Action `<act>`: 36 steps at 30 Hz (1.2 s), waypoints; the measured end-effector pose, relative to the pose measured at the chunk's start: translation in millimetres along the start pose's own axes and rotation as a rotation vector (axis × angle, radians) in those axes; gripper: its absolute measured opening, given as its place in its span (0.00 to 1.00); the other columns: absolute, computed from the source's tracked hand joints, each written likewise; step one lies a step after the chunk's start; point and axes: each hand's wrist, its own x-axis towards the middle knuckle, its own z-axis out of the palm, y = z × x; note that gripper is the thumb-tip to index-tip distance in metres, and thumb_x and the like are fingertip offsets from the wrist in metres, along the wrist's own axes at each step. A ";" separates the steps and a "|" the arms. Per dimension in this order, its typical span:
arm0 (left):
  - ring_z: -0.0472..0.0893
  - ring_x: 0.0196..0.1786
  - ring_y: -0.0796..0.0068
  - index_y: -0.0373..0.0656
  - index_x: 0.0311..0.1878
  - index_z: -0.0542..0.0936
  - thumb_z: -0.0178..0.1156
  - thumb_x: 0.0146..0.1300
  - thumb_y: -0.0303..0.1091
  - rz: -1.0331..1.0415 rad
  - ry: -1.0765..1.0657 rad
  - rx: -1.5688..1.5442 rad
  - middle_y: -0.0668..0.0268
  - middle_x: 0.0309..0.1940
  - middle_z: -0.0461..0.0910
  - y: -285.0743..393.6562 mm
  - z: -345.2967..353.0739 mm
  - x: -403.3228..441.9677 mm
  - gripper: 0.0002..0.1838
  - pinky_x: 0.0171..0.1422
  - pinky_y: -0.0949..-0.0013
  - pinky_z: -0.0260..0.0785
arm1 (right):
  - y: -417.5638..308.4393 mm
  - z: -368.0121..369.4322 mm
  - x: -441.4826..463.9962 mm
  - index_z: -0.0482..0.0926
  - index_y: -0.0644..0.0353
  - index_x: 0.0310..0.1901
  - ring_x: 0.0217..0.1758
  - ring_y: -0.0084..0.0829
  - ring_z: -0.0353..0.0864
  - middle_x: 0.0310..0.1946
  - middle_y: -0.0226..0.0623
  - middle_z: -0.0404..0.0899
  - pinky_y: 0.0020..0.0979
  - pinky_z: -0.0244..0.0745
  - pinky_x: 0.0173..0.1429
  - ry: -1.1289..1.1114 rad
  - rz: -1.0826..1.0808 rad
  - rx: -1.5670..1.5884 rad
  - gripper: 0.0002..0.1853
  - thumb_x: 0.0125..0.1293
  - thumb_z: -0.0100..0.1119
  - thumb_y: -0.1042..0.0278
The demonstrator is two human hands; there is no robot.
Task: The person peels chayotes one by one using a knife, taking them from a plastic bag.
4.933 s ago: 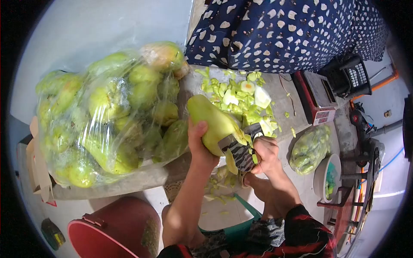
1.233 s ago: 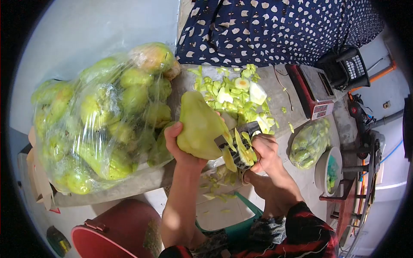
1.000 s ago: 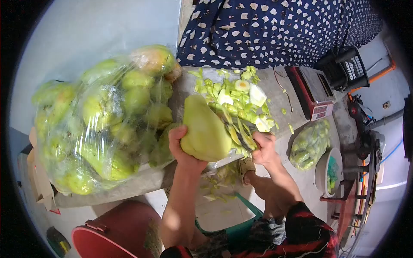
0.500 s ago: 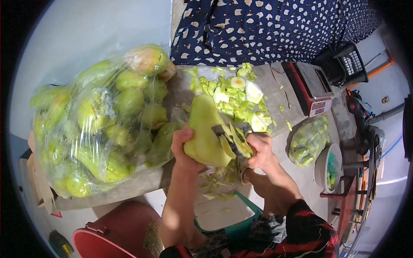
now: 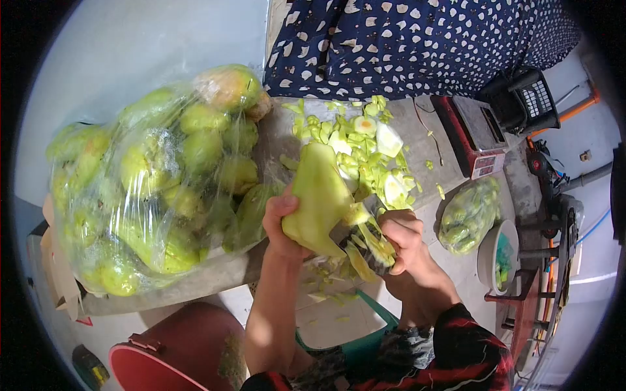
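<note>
A peeled pale-green fruit, like a green papaya [image 5: 316, 202], is held at its left side by my left hand [image 5: 282, 221], fingers wrapped behind it. My right hand [image 5: 403, 240] is closed round a knife, its handle hidden in my fist. The knife's dark, wide blade [image 5: 342, 232] lies against the fruit's lower right side. Strips of peel [image 5: 365, 244] cling to the blade and hang between fruit and fist. Behind the fruit, a pile of pale-green peelings and cut pieces [image 5: 355, 146] covers part of the grey slab.
A clear plastic bag of green papayas [image 5: 150, 169] fills the slab's left side. A red scale [image 5: 479, 163] and black basket [image 5: 531, 98] stand at the right. Below are a red bucket [image 5: 176, 352], a filled plastic bag [image 5: 469, 215], a white bucket [image 5: 488, 254] and a green stool [image 5: 375, 313].
My right hand and the knife have moved slightly down and to the right along the fruit. More peel hangs on the blade. My left hand keeps its hold.
</note>
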 end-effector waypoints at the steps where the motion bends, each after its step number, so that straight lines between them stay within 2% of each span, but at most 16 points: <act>1: 0.80 0.50 0.64 0.35 0.66 0.65 0.54 0.50 0.49 0.001 -0.001 0.001 0.54 0.52 0.77 0.7 -1.4 -0.2 0.40 0.54 0.63 0.75 | -2.7 0.8 2.2 0.63 0.59 0.17 0.12 0.36 0.62 0.12 0.34 0.58 0.36 0.56 0.18 0.013 -0.001 0.027 0.40 0.64 0.42 0.23; 3: 0.80 0.50 0.64 0.35 0.66 0.66 0.54 0.50 0.49 0.007 0.028 0.003 0.54 0.52 0.78 0.5 -4.6 -1.0 0.40 0.54 0.63 0.75 | 6.0 0.4 -0.8 0.64 0.60 0.17 0.12 0.37 0.62 0.12 0.34 0.58 0.36 0.56 0.18 -0.017 -0.043 0.009 0.40 0.63 0.42 0.23; 6: 0.81 0.50 0.64 0.34 0.65 0.66 0.55 0.50 0.49 -0.014 0.039 0.002 0.54 0.51 0.78 -0.5 -0.5 -4.9 0.40 0.53 0.63 0.76 | 16.9 1.8 -2.2 0.64 0.60 0.18 0.11 0.38 0.62 0.11 0.34 0.57 0.36 0.57 0.18 0.005 0.146 -0.138 0.39 0.64 0.41 0.25; 9: 0.81 0.49 0.63 0.33 0.64 0.67 0.55 0.50 0.48 0.007 0.098 0.000 0.54 0.51 0.78 -5.6 -4.4 -3.4 0.39 0.53 0.63 0.76 | 23.2 4.4 -4.8 0.62 0.59 0.17 0.11 0.38 0.63 0.10 0.33 0.57 0.36 0.58 0.17 0.040 0.157 -0.191 0.39 0.65 0.41 0.25; 17: 0.82 0.48 0.62 0.34 0.64 0.67 0.55 0.49 0.48 -0.053 0.031 0.046 0.53 0.50 0.78 -16.7 3.9 -3.8 0.39 0.52 0.61 0.77 | 42.7 1.4 -7.9 0.64 0.61 0.19 0.12 0.43 0.66 0.09 0.39 0.60 0.39 0.61 0.19 0.110 0.313 -0.354 0.39 0.65 0.41 0.25; 21: 0.81 0.49 0.58 0.37 0.65 0.66 0.54 0.50 0.50 -0.055 0.007 0.025 0.51 0.50 0.78 -21.6 1.4 -0.7 0.40 0.54 0.57 0.76 | 39.2 1.3 -5.6 0.65 0.62 0.20 0.12 0.40 0.63 0.10 0.38 0.58 0.37 0.59 0.20 0.162 0.393 -0.259 0.41 0.65 0.38 0.24; 22: 0.81 0.49 0.58 0.37 0.65 0.66 0.54 0.50 0.50 -0.055 0.006 0.024 0.51 0.50 0.78 -21.1 0.7 0.8 0.40 0.54 0.57 0.76 | 40.5 0.5 -6.3 0.66 0.61 0.17 0.12 0.32 0.65 0.10 0.33 0.63 0.34 0.57 0.19 0.172 0.438 -0.250 0.44 0.64 0.28 0.20; 24: 0.77 0.57 0.48 0.38 0.67 0.66 0.54 0.51 0.56 -0.065 -0.053 -0.177 0.47 0.57 0.74 -17.9 -0.6 3.8 0.43 0.60 0.44 0.71 | 42.3 -1.8 -7.8 0.65 0.61 0.17 0.12 0.29 0.65 0.10 0.31 0.64 0.32 0.57 0.19 0.177 0.468 -0.229 0.45 0.63 0.28 0.18; 26: 0.76 0.58 0.47 0.39 0.67 0.67 0.53 0.53 0.57 -0.024 0.014 -0.238 0.47 0.58 0.73 -14.6 2.7 6.3 0.42 0.61 0.41 0.69 | 41.6 -1.7 -7.5 0.65 0.60 0.16 0.13 0.27 0.66 0.11 0.30 0.66 0.31 0.57 0.19 0.185 0.498 -0.207 0.46 0.61 0.27 0.17; 27: 0.75 0.59 0.46 0.39 0.67 0.67 0.52 0.55 0.58 0.017 0.083 -0.302 0.47 0.58 0.72 -13.4 3.6 7.4 0.41 0.63 0.38 0.67 | 39.1 0.0 -7.4 0.65 0.60 0.17 0.13 0.26 0.65 0.11 0.29 0.65 0.30 0.56 0.19 0.217 0.596 -0.071 0.45 0.61 0.30 0.16; 28: 0.75 0.59 0.46 0.39 0.67 0.67 0.52 0.55 0.58 0.017 0.083 -0.302 0.47 0.58 0.72 -12.2 1.5 8.9 0.41 0.63 0.38 0.67 | 37.2 2.0 -7.8 0.65 0.60 0.18 0.13 0.25 0.64 0.11 0.29 0.65 0.29 0.55 0.19 0.248 0.692 0.067 0.45 0.60 0.32 0.16; 29: 0.74 0.60 0.47 0.39 0.67 0.67 0.51 0.57 0.57 0.046 0.114 -0.301 0.47 0.59 0.73 -10.9 -2.6 10.0 0.40 0.64 0.40 0.66 | 35.9 4.5 -9.6 0.65 0.60 0.18 0.13 0.25 0.64 0.11 0.29 0.65 0.29 0.55 0.19 0.248 0.693 0.068 0.45 0.60 0.32 0.16; 31: 0.74 0.60 0.48 0.39 0.68 0.67 0.50 0.58 0.56 0.078 0.149 -0.299 0.48 0.59 0.73 -8.3 -8.9 9.9 0.39 0.65 0.41 0.66 | 33.6 11.0 -9.9 0.66 0.60 0.20 0.13 0.23 0.63 0.11 0.28 0.64 0.26 0.53 0.18 0.398 0.730 0.384 0.44 0.59 0.36 0.16; 32: 0.74 0.61 0.49 0.39 0.67 0.67 0.49 0.59 0.55 0.108 0.168 -0.276 0.48 0.59 0.73 -8.3 -10.6 9.3 0.38 0.66 0.42 0.66 | 32.5 10.9 -6.9 0.67 0.60 0.22 0.13 0.22 0.60 0.11 0.28 0.63 0.26 0.52 0.18 0.387 0.764 0.308 0.42 0.61 0.38 0.18; 33: 0.74 0.62 0.50 0.39 0.67 0.68 0.49 0.60 0.54 0.133 0.187 -0.252 0.48 0.60 0.73 -8.7 -11.1 8.8 0.37 0.66 0.43 0.65 | 38.6 2.5 -7.6 0.67 0.60 0.22 0.12 0.22 0.60 0.11 0.28 0.63 0.26 0.52 0.18 0.263 0.965 0.252 0.41 0.63 0.38 0.20; 36: 0.74 0.62 0.52 0.39 0.67 0.69 0.49 0.61 0.53 0.142 0.297 -0.257 0.48 0.60 0.73 -8.1 -1.9 9.7 0.35 0.67 0.47 0.66 | 37.8 9.4 -8.1 0.68 0.61 0.20 0.14 0.26 0.62 0.11 0.29 0.63 0.31 0.57 0.21 0.314 0.897 0.144 0.40 0.68 0.34 0.26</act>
